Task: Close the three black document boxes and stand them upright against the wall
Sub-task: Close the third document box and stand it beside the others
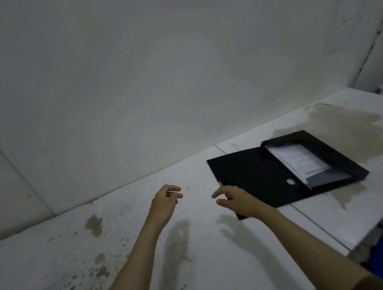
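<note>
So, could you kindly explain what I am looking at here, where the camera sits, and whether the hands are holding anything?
There is no machine here: a person works with two bare hands, and the single picture comes from a wide-angle camera worn on their head, looking forward and down. The left hand and right hand hover over a stained white table, both loosely open and holding nothing. To the right lies one open black document box, flat on the table, its lid folded out towards the hands and white papers showing inside. The right hand is nearest its lid edge; whether it touches is unclear. Behind the table stands a plain white wall. Only one box is in view, and it is not yet closed or stood up.
</note>
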